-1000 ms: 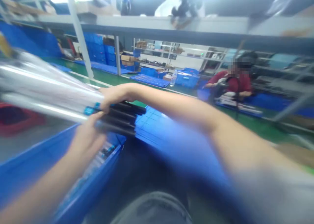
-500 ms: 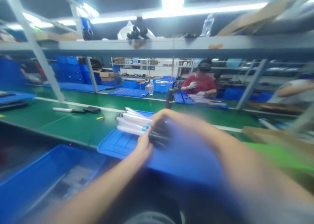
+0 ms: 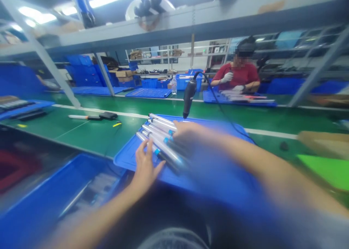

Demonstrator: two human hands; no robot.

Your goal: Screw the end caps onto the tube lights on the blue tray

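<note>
White tubes point(image 3: 158, 134), looser than before

The tubes point(image 3: 154, 132) by my fingers point(image 3: 149, 152) are whitish with bright blue bands point(image 3: 157, 151) and dark tips, over a blue tray point(image 3: 128, 156). My tabletop point(image 3: 95, 136) is deep green with a white stripe point(image 3: 128, 114), plus a yellow bit point(image 3: 117, 124). The corded tool point(image 3: 188, 98) is black with a tiny pale mark. Also got a lime-green panel point(image 3: 324, 172), a blue bin point(image 3: 62, 176), and a coworker's red shirt point(image 3: 242, 74) with pale gloves point(image 3: 227, 77), so yeah, pretty loud.
</note>
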